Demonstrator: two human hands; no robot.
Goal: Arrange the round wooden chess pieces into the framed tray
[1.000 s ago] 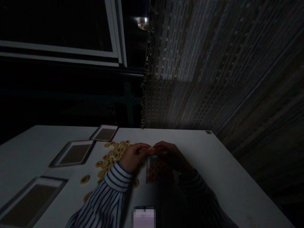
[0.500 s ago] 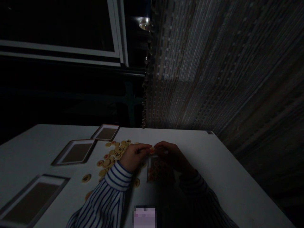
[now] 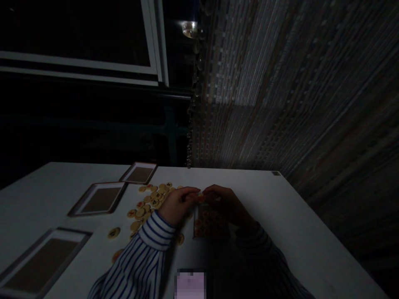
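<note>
My left hand (image 3: 175,206) and my right hand (image 3: 227,206) meet fingertip to fingertip over the far edge of a shallow tray (image 3: 212,238). Pinched between their fingers is a round wooden Chinese chess piece (image 3: 201,198), with a reddish mark on its face. Inside the tray lie several red-marked pieces (image 3: 205,224), partly in the shadow of my right hand. A loose heap of pale round pieces (image 3: 147,208) spreads on the table left of my left hand, which hides part of it.
Three framed trays or lids stand on the white table (image 3: 255,187): a far one (image 3: 137,182), a middle one (image 3: 93,214) and a near one (image 3: 62,229). A single piece (image 3: 114,233) lies apart. A bead curtain (image 3: 243,104) hangs on the right. The room is dim.
The piece has shifted slightly right and down between my fingertips, and its face is now less visible. My hands and the heap have hardly moved.
</note>
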